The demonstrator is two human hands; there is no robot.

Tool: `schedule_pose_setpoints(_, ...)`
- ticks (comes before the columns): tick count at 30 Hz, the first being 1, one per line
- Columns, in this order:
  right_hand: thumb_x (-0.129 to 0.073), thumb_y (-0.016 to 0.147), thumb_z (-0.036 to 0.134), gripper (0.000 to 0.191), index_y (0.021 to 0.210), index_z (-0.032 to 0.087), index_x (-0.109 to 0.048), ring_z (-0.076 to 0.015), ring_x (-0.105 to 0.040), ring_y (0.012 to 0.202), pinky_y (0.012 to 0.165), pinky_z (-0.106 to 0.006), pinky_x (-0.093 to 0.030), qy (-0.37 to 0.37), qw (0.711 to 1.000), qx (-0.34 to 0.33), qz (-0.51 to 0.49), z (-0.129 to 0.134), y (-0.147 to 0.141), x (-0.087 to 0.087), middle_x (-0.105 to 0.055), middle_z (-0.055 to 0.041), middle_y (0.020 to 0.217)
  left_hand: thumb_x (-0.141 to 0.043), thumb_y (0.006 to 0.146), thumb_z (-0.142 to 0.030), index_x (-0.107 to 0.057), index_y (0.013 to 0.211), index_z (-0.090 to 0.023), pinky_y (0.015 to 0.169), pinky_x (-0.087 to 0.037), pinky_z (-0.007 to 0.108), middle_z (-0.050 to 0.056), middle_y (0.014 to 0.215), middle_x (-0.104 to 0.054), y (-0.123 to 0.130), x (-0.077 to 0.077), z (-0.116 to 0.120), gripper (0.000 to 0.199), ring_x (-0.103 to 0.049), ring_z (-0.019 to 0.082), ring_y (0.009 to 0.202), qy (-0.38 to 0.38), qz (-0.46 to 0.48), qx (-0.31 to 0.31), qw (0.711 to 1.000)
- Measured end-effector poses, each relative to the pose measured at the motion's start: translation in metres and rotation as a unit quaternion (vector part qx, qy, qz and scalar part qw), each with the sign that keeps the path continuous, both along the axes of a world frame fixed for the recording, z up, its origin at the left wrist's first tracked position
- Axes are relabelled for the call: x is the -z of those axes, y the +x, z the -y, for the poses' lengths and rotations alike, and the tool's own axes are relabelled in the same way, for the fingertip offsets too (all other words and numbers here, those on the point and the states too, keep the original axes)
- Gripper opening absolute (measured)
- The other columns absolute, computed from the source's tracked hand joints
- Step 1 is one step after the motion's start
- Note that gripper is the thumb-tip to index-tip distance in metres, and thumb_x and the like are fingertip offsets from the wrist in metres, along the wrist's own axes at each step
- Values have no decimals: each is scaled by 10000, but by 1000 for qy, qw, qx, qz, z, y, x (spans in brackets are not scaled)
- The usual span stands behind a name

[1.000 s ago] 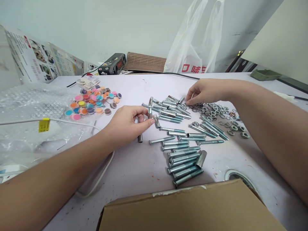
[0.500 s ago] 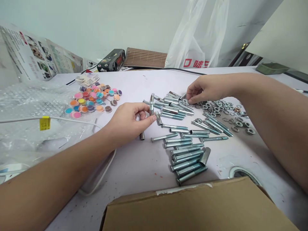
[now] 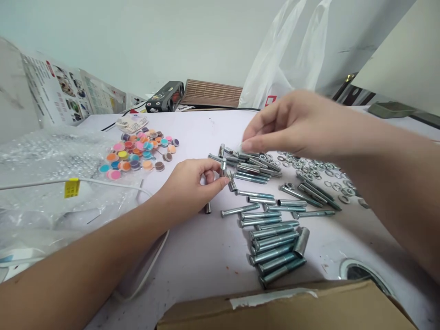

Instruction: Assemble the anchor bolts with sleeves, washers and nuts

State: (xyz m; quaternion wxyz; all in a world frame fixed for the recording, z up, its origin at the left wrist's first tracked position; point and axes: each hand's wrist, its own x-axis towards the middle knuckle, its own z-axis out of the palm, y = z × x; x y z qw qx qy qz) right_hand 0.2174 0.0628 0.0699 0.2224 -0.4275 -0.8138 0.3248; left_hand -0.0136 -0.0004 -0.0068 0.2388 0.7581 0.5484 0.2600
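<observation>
My left hand (image 3: 192, 190) is closed around a metal anchor bolt (image 3: 223, 167), its end sticking up between thumb and fingers; the rest is hidden in the palm. My right hand (image 3: 285, 126) hovers above the bolt pile with thumb and fingertips pinched together. Something small and pale may be at the fingertips, but blur hides what it is. Under and beside it lie metal sleeves (image 3: 261, 200) and threaded bolts (image 3: 275, 240), many in a row toward me. Behind the right wrist spreads a heap of nuts and washers (image 3: 311, 167).
A cardboard box (image 3: 292, 311) stands at the near edge. Colourful small discs (image 3: 140, 153) are heaped at left beside bubble wrap (image 3: 58, 156) and a white cable (image 3: 103, 179). At the back are a white plastic bag (image 3: 271, 59), a bamboo mat (image 3: 213, 94) and a black device (image 3: 165, 97).
My right hand has lifted from the edge of the washers and moved left and toward me, over the bolts. My left hand keeps its hold; the whole view has shifted slightly.
</observation>
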Motion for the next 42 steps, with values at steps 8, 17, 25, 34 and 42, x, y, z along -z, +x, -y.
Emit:
schedule_pose_setpoints(8,-792,1023,-106,369,788,179,-805,-231,-589,618,439,-190,-411,-67,995,-19,-78,16,-37,23,-602,-22,722,-650,867,-400,-575,653,-157,533,-305,244,-60,488,-441,1,-1,-3,333,-380,80,484,-22,30,6,999)
schedule_pose_setpoints(17,-816,1026,-99,402,733,175,-794,-215,-582,548,471,-196,-468,-87,990,40,-104,26,-39,9,-588,-26,686,-652,864,-335,-531,617,-155,571,-306,259,-52,547,-463,2,-2,-2,329,-400,88,539,-22,44,31,998)
schedule_pose_setpoints(25,-812,1002,-31,322,799,218,-835,-243,-595,614,458,-216,-443,-62,995,-8,-77,20,-32,17,-615,-12,739,-651,865,-352,-493,608,-154,532,-280,263,-51,549,-443,1,2,-2,362,-371,83,523,-13,51,35,998)
schedule_pose_setpoints(34,-786,1047,-36,320,865,222,-845,-315,-628,755,542,-268,-495,-22,999,-29,-26,23,-33,16,-624,-13,778,-654,865,-349,-520,605,-152,526,-293,256,-51,538,-474,1,1,-2,352,-398,81,519,-14,54,36,998)
schedule_pose_setpoints(42,-797,1042,-102,413,793,226,-821,-206,-565,554,411,-199,-364,15,999,-25,23,28,-36,10,-585,35,680,-655,867,-350,-538,606,-154,557,-306,265,-55,538,-474,0,1,-2,347,-396,84,521,-11,47,31,998)
